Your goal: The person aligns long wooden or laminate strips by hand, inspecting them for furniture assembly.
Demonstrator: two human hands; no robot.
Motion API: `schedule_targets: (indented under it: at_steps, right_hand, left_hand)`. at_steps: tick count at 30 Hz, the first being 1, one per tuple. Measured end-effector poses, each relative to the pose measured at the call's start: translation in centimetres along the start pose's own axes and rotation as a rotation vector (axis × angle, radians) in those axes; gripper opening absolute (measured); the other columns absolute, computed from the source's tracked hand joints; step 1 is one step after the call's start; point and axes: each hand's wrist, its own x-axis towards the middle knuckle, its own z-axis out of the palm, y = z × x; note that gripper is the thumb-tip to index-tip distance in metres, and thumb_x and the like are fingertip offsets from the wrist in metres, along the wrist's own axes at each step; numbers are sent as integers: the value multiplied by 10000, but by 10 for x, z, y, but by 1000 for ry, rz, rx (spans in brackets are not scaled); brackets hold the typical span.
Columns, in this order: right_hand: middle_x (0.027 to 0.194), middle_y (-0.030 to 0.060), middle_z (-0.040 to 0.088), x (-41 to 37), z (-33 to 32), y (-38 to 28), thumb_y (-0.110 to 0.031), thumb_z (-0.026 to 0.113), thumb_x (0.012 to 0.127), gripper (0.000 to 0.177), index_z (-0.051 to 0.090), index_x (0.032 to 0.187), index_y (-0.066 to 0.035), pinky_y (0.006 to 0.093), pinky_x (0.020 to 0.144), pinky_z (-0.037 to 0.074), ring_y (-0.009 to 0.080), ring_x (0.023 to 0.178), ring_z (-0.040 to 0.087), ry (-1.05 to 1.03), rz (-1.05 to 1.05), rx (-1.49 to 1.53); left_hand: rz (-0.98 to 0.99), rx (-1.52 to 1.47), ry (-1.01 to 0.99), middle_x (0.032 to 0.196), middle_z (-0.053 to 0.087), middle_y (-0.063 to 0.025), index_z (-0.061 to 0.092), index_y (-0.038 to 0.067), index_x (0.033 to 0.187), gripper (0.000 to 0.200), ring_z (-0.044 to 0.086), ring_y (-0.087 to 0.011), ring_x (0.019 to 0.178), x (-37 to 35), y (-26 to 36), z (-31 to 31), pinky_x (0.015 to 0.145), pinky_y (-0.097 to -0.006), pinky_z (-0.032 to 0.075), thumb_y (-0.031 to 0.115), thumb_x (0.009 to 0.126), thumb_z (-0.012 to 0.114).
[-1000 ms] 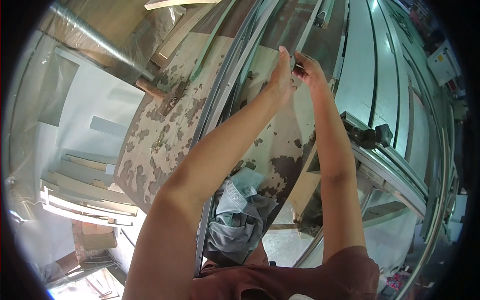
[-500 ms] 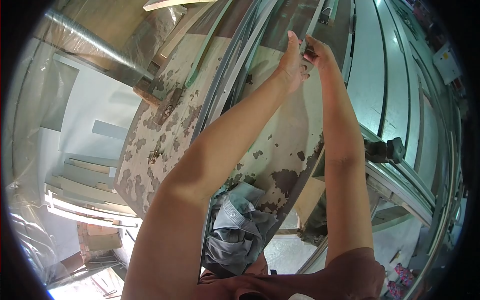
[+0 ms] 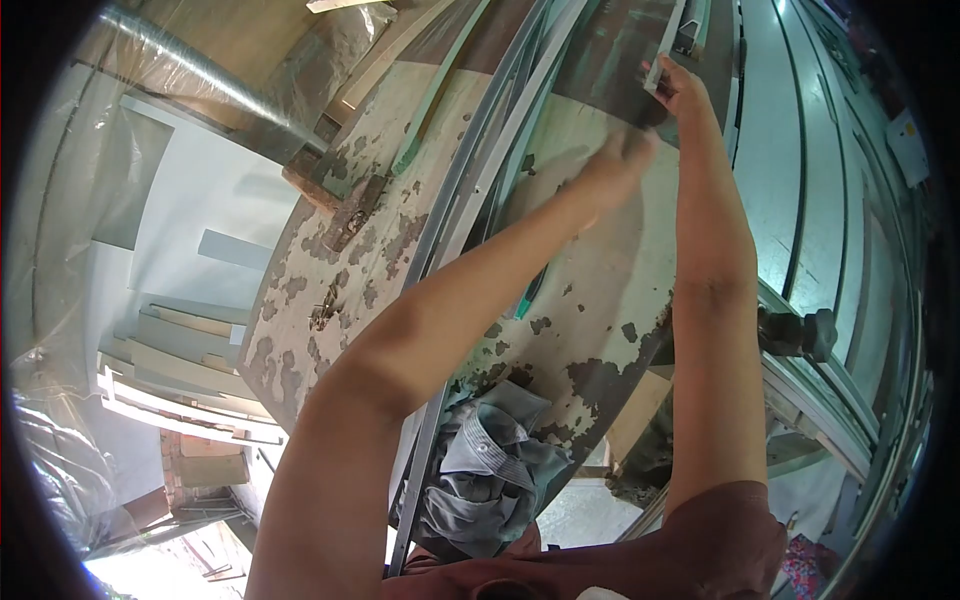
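My right hand [image 3: 682, 90], near the far end of the worktable, is closed around the end of a slim metal profile [image 3: 668, 45]. That profile runs away from me toward the top of the view. Lower and to the left, my left hand [image 3: 612, 178] is smeared by motion above the table, apart from the profile. Its fingers are too blurred to read. Long metal bars [image 3: 465, 205] lie lengthwise on the table, left of my left hand and passing under its forearm.
The worktable [image 3: 600, 265] has peeling paint. A hammer [image 3: 352, 212] and a green strip [image 3: 428, 120] lie on its left part. Crumpled grey cloth [image 3: 485, 470] sits at the near edge. To the right, a black knob [image 3: 818, 335] sticks out beside a metal-topped surface [image 3: 770, 150].
My left hand has come away from the metal profile and moved down toward me. My right hand keeps its grip on the profile. The whole view has shifted slightly.
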Motion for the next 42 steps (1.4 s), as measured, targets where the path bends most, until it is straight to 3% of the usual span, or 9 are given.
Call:
schedule_targets:
  at_steps: [2,5,20,22,29,33,36,38,42]
  right_hand:
    - [864,149,618,4,1,-2,-119,607,809,205,541,948,15,426,650,542,265,797,629,26,3,-8]
    - [866,140,622,11,-1,-5,-122,607,810,199,542,946,8,419,665,539,257,807,628,12,-10,-24]
    - [895,197,580,54,2,-22,-92,535,846,304,428,1084,65,450,719,525,312,789,609,-15,-60,11]
    - [892,199,565,52,1,-37,-68,472,878,272,390,1103,61,450,739,520,299,778,591,-120,55,333]
    - [950,158,536,-91,22,-100,-138,452,906,221,402,1053,19,402,815,498,262,830,558,-497,250,625]
    - [945,134,539,-202,5,-87,-169,477,896,239,433,1046,12,369,781,503,231,833,554,-509,305,684]
    - [939,106,549,-293,-4,-53,-193,485,894,230,472,1024,-4,346,763,502,214,835,560,-604,337,610]
    - [925,79,559,-360,0,-19,-239,481,895,264,480,1048,-24,328,762,499,201,828,568,-571,270,442]
    - [958,62,560,-493,21,60,-311,469,896,325,474,1088,-49,348,788,494,205,876,575,-662,336,351]
  left_hand:
    - [239,935,27,1343,202,-313,121,33,1374,939,198,-428,1269,-3,-13,8,1033,-489,197,615,747,507]
    - [174,1567,-110,1313,243,-326,154,16,1360,951,216,-435,1256,-19,-19,16,1026,-494,211,557,708,586]
    - [297,1720,-23,1283,318,-318,258,-67,1290,1045,307,-419,1211,-10,-32,14,1036,-492,161,624,600,630]
    - [309,1719,8,1287,318,-311,262,-66,1287,1048,308,-415,1213,-10,-36,12,1039,-492,158,626,594,636]
    - [122,1789,-102,1330,293,-270,217,-21,1327,1055,276,-386,1251,-16,-13,23,1048,-499,134,624,606,639]
    - [456,1312,40,1354,311,-193,281,1,1310,860,358,-348,1217,-18,-47,-29,1021,-447,240,582,734,548]
    - [398,981,278,1361,310,-168,302,-11,1293,815,451,-363,1136,-54,-20,-35,902,-428,394,598,782,482]
    - [-58,143,101,1283,405,-174,298,7,1302,832,565,-320,966,-80,4,-43,759,-393,486,645,783,427]
    - [-199,-98,260,1109,515,-150,381,15,1243,799,575,-212,783,-161,38,-5,645,-335,500,667,782,393]
